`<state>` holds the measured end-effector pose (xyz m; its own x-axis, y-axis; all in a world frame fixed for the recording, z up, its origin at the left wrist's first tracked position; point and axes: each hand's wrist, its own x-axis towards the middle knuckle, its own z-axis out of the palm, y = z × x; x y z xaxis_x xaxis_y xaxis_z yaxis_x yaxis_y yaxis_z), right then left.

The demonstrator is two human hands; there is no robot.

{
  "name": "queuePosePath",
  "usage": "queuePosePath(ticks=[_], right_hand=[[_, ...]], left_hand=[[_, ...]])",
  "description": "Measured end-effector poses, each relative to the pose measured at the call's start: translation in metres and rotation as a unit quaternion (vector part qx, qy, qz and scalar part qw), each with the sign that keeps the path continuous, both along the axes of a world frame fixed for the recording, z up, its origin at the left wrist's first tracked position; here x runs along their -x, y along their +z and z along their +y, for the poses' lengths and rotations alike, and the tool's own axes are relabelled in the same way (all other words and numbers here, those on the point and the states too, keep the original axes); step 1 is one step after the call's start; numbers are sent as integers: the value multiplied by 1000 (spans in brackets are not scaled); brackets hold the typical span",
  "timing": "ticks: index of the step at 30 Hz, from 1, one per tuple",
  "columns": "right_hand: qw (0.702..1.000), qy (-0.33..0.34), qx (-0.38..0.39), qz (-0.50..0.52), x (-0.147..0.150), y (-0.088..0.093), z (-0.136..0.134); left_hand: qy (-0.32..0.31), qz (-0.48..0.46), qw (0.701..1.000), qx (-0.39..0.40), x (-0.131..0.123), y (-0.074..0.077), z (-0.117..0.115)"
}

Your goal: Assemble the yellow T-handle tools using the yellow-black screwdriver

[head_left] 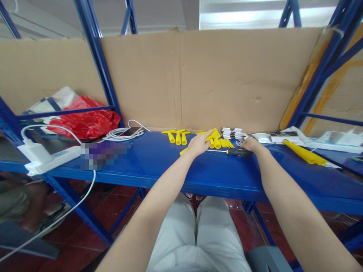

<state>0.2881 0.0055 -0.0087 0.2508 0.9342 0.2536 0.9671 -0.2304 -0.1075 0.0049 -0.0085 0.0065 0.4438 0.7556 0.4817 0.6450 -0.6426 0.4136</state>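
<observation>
Both forearms reach forward over the front edge of the blue shelf (159, 182). The left hand (199, 144) lies palm down, fingers closed around a yellow piece (214, 135) at their tips. The right hand (252, 144) is angled inward, fingers bent down beside small parts (239, 143); its opening is partly hidden, and whether it holds anything cannot be told.

Between the hands are yellow wedges (226, 143) and, behind them, a stack of white strips (233, 133). A screwdriver (239, 152) lies in front, its handle just below the right hand and its shaft pointing toward the left. Three yellow T-shaped pieces (178, 138) lie left of the left hand.

Containers: a crumpled red bag (85, 120) rests far left of the left hand; its contents cannot be seen.

Edges and room: the cardboard panel (227, 79) stands behind both hands. A stretch of blue surface runs from the left hand to the cable coil (124, 133). Another lies between the right hand and a yellow tube (304, 152) to its right.
</observation>
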Motion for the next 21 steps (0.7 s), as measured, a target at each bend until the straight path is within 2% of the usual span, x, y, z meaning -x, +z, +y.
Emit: queuePosePath(ticks=[2, 4, 7, 9, 11, 14, 17, 21], right_hand=[[999, -35, 28, -1, 3, 1, -1], [997, -61, 38, -1, 5, 2, -2], [998, -66, 11, -2, 7, 3, -3], [998, -67, -11, -1, 8, 4, -3], [997, -71, -20, 0, 9, 4, -2], [997, -68, -25, 2, 11, 4, 0], [999, -38, -9, -10, 11, 3, 0], [999, -28, 32, -30, 8, 1, 1]], left_hand=[[-31, -113, 993, 21, 0, 5, 2], [-49, -250, 964, 77, -1, 11, 2], [-71, -417, 879, 221, -1, 18, 0], [-89, -478, 821, 299, 0, 20, -2], [-100, -500, 782, 358, 1, 19, -3], [-110, -482, 753, 435, 1, 16, -2], [-112, -447, 741, 489, -2, 13, -1], [-110, -421, 737, 518, -4, 10, 2]])
